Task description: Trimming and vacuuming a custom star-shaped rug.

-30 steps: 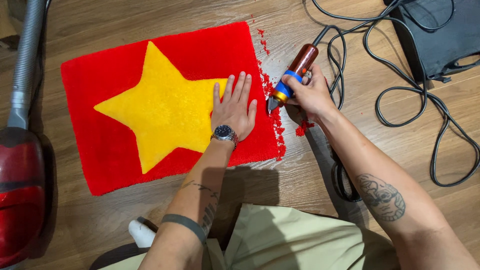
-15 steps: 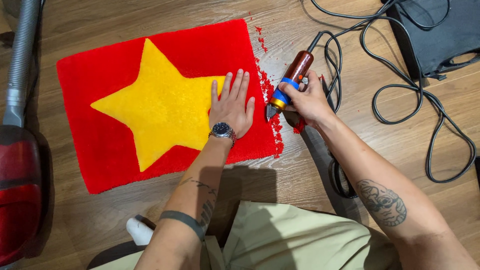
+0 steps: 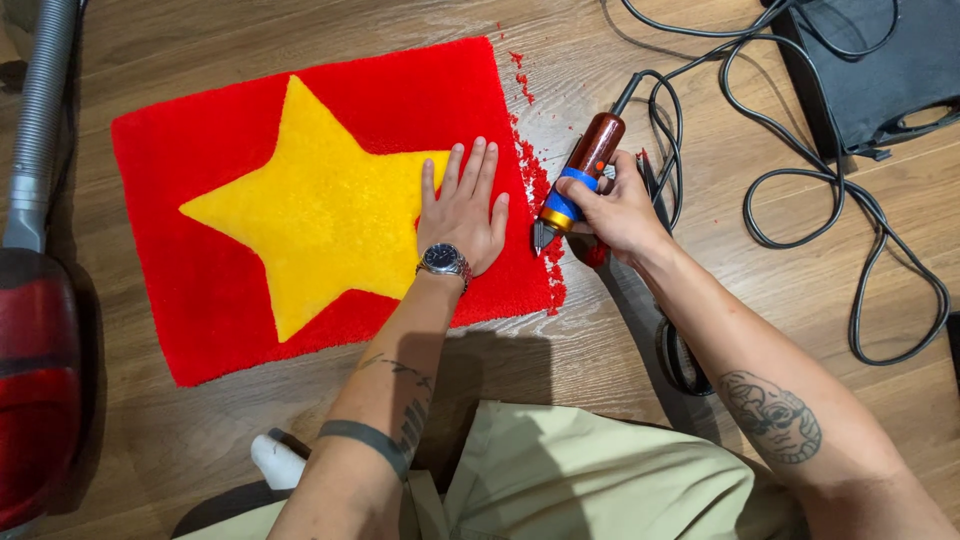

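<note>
A red tufted rug (image 3: 200,270) with a large yellow star (image 3: 320,210) lies flat on the wooden floor. My left hand (image 3: 465,210) presses palm-down on the rug near its right edge, fingers spread, a wristwatch on the wrist. My right hand (image 3: 615,205) grips a corded electric trimmer (image 3: 578,175) with a brown body and blue and orange bands. Its blade end touches the rug's right edge beside my left hand. Red fluff (image 3: 535,175) lies along that edge.
Black cables (image 3: 800,190) loop over the floor at the right, near a black bag (image 3: 880,70) at the top right. A red vacuum cleaner (image 3: 35,380) with a grey hose stands at the left. Scissors (image 3: 680,350) lie under my right forearm.
The view has shifted slightly. The trimmer has slid a little nearer along the rug's right edge; my left hand stays pressed on the rug.
</note>
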